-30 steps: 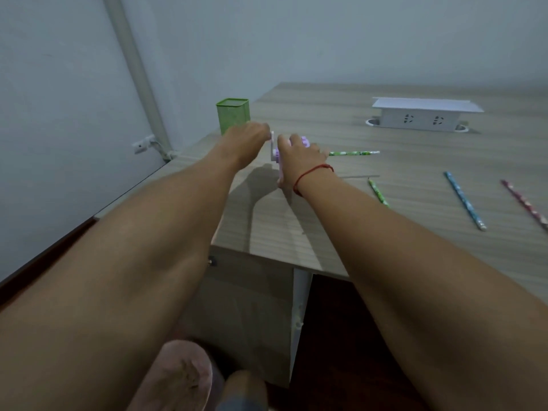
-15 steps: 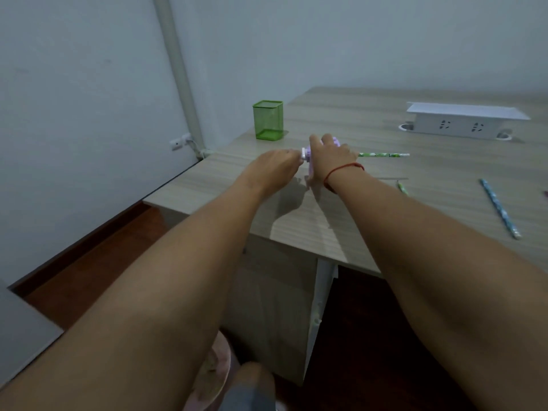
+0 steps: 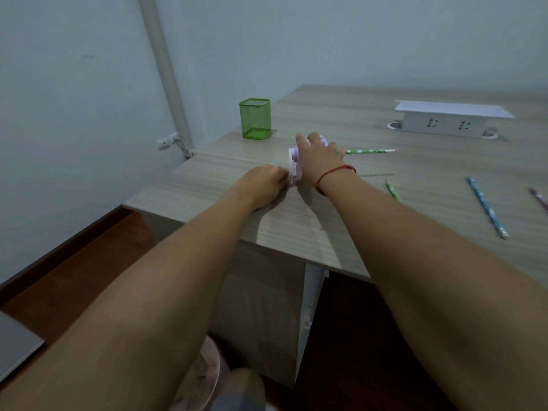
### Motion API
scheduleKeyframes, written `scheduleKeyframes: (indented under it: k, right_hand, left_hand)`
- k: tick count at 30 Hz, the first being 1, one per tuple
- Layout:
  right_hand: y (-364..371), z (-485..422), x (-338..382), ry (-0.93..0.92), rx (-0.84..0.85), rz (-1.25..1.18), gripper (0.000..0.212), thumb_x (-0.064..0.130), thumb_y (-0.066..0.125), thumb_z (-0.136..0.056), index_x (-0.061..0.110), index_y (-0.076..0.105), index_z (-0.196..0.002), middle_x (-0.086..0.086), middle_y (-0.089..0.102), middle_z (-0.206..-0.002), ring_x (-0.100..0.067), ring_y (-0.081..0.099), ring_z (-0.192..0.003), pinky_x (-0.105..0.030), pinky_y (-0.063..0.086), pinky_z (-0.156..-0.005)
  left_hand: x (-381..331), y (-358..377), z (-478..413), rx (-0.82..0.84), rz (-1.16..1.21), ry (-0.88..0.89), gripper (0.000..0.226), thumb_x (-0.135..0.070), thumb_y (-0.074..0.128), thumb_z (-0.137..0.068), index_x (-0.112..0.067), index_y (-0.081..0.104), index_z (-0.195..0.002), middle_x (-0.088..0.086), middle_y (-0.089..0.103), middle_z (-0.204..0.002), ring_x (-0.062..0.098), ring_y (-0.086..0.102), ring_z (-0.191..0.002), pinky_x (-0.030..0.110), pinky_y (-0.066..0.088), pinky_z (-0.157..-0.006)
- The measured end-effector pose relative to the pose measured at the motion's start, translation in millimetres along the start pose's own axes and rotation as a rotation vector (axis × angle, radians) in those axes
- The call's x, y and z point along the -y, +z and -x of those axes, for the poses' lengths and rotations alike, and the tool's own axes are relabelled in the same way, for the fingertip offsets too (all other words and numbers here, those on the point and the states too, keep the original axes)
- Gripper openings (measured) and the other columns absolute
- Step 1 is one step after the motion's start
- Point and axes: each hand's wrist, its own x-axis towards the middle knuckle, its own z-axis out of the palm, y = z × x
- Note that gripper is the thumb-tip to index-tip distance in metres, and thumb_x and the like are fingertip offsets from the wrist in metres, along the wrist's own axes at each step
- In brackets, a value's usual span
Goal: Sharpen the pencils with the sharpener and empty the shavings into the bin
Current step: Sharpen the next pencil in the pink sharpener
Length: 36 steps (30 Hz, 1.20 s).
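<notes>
A purple and white sharpener (image 3: pixel 295 163) stands on the wooden desk (image 3: pixel 385 209), mostly covered by my right hand (image 3: pixel 318 160), which grips its body from above. My left hand (image 3: pixel 262 188) is closed at the sharpener's low left side; what it pinches there is hidden. A green patterned pencil (image 3: pixel 369 151) sticks out to the right from behind my right hand. Another green pencil (image 3: pixel 393 191), a blue pencil (image 3: pixel 487 207) and a pink pencil (image 3: pixel 538 198) lie loose on the desk to the right.
A green mesh pen holder (image 3: pixel 255 118) stands at the desk's back left. A white socket box (image 3: pixel 444 121) sits at the back right. The desk's left edge is close to my left hand, above dark wooden floor. A pink slipper (image 3: pixel 201 378) shows below.
My left hand has dropped lower along the sharpener's left side. The view has shifted left, so the desk things sit further right in frame.
</notes>
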Motion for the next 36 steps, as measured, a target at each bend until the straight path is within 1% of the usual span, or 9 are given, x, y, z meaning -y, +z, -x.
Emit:
scheduleKeyframes:
  k: [6,12,17,20,24,26,28,33,36]
  right_hand:
    - [-1.7,2.8,-1.3,-0.018,0.003,0.022,0.073,0.027,0.07,-0.077,0.018,0.034,-0.14,-0.009,0.036,-0.141,-0.04,0.044,-0.124,-0.056,0.033,-0.105]
    - [-4.5,4.5,-1.3,-0.007,0.007,-0.015,0.073,0.028,0.07,-0.077,0.02,0.034,-0.14,-0.009,0.036,-0.141,-0.039,0.043,-0.125,-0.057,0.03,-0.108]
    - [-2.0,3.6,-1.5,-0.011,-0.002,-0.03,0.065,0.024,0.066,-0.079,0.02,0.035,-0.137,-0.008,0.037,-0.14,-0.04,0.044,-0.125,-0.058,0.032,-0.107]
    - [-1.2,2.1,-0.2,0.01,0.003,-0.027,0.064,0.022,0.066,-0.081,0.022,0.035,-0.138,-0.007,0.036,-0.141,-0.038,0.045,-0.125,-0.06,0.031,-0.107]
    - [-9.6,5.4,0.0,0.035,0.036,-0.004,0.067,0.017,0.07,-0.079,0.021,0.035,-0.136,-0.007,0.036,-0.14,-0.04,0.046,-0.122,-0.061,0.031,-0.106]
    - [-12.6,6.2,0.4,0.039,0.061,-0.013,0.069,0.017,0.072,-0.078,0.021,0.034,-0.137,-0.007,0.035,-0.141,-0.041,0.044,-0.123,-0.062,0.03,-0.107]
    - [-13.8,6.5,1.0,0.047,0.055,-0.014,0.066,0.019,0.069,-0.082,0.022,0.034,-0.137,-0.007,0.035,-0.141,-0.042,0.044,-0.124,-0.062,0.029,-0.108]
    - [-15.0,6.4,1.1,0.031,0.099,0.003,0.079,0.02,0.076,-0.076,0.025,0.031,-0.14,-0.007,0.031,-0.145,-0.041,0.041,-0.127,-0.06,0.03,-0.107]
    - [-16.5,4.8,1.0,0.044,0.088,-0.009,0.072,0.024,0.074,-0.079,0.024,0.034,-0.139,-0.007,0.032,-0.144,-0.041,0.041,-0.128,-0.059,0.031,-0.107]
  left_hand:
    - [11.5,3.5,-11.9,0.065,0.019,-0.008,0.031,-0.033,0.045,-0.095,-0.015,0.07,-0.103,0.017,0.07,-0.102,0.034,0.064,-0.091,0.04,0.052,-0.082]
    - [12.8,-2.0,-27.3,0.118,-0.073,-0.031,0.029,-0.028,0.047,-0.095,-0.009,0.069,-0.101,0.021,0.068,-0.102,0.036,0.062,-0.091,0.039,0.05,-0.079]
    - [10.8,-0.3,-37.7,0.085,-0.157,-0.048,0.024,-0.023,0.05,-0.092,-0.007,0.067,-0.097,0.019,0.068,-0.099,0.035,0.063,-0.089,0.037,0.048,-0.074]
    - [8.1,-3.0,-44.8,0.057,-0.292,-0.039,0.022,-0.022,0.051,-0.092,-0.008,0.063,-0.104,0.016,0.066,-0.103,0.034,0.064,-0.093,0.037,0.047,-0.074]
    - [7.1,-14.1,-57.3,0.0,-0.406,-0.014,0.021,-0.001,0.042,-0.093,0.0,0.057,-0.109,0.02,0.062,-0.109,0.038,0.06,-0.101,0.042,0.043,-0.072]
    - [6.9,-27.2,-61.4,-0.048,-0.442,0.033,0.024,-0.002,0.038,-0.097,0.0,0.055,-0.113,0.02,0.059,-0.112,0.038,0.059,-0.103,0.043,0.043,-0.071]
    - [5.9,-37.0,-60.1,-0.099,-0.426,0.07,0.024,-0.008,0.035,-0.101,0.001,0.053,-0.114,0.02,0.059,-0.111,0.038,0.058,-0.101,0.044,0.044,-0.072]
    - [1.8,-35.8,-43.4,-0.23,-0.307,0.092,0.025,-0.011,0.034,-0.103,0.003,0.053,-0.111,0.021,0.059,-0.103,0.037,0.06,-0.09,0.039,0.041,-0.067]
    - [-3.0,-39.7,-32.9,-0.282,-0.279,0.147,0.024,-0.011,0.035,-0.102,0.004,0.054,-0.106,0.022,0.06,-0.097,0.039,0.059,-0.083,0.041,0.04,-0.064]
